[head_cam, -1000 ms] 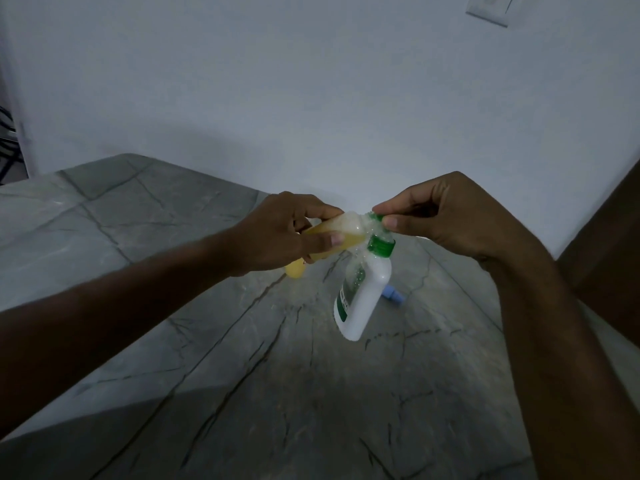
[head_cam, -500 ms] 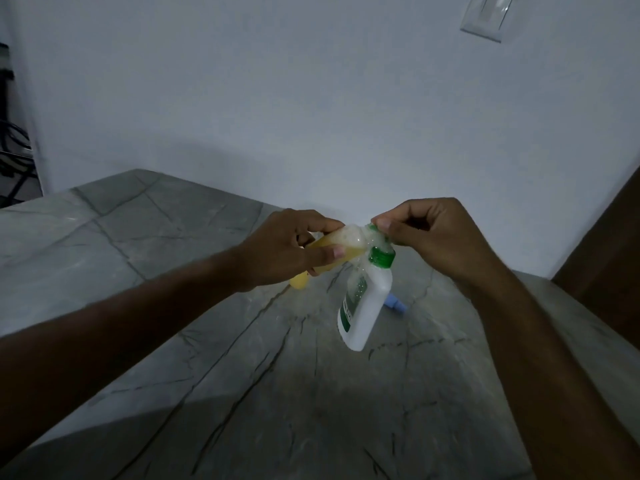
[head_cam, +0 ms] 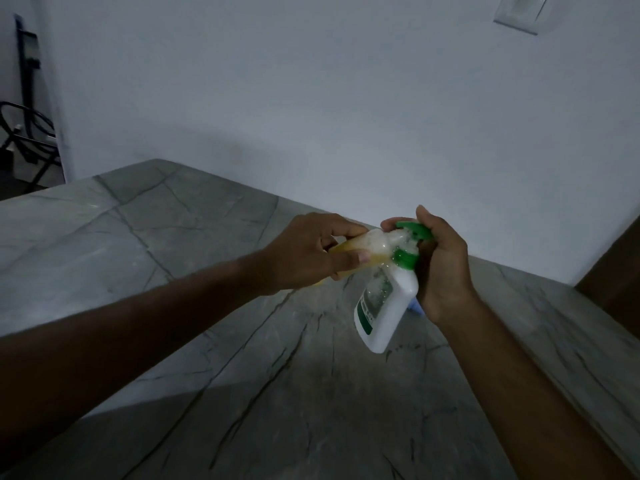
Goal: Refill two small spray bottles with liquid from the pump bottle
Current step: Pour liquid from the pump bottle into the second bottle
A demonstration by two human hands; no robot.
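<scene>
The white pump bottle [head_cam: 386,306] with its green pump head [head_cam: 414,230] is held tilted in the air above the grey marble tabletop [head_cam: 173,258], its nozzle meeting the mouth of a small spray bottle [head_cam: 353,247] of yellowish liquid, with foam where they join. The right hand [head_cam: 440,268] curls round the pump bottle's neck and pump head, while the left hand [head_cam: 311,251] pinches the spray bottle, lying nearly sideways, between thumb and fingers. A bit of something blue [head_cam: 415,308] shows on the tabletop behind the right hand, below a white wall [head_cam: 311,98].

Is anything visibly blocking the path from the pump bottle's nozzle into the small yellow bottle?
Nothing visible. The left hand holds the small yellow bottle with its mouth right at the pump bottle nozzle; only foam sits there. The right hand grips the pump bottle.
</scene>
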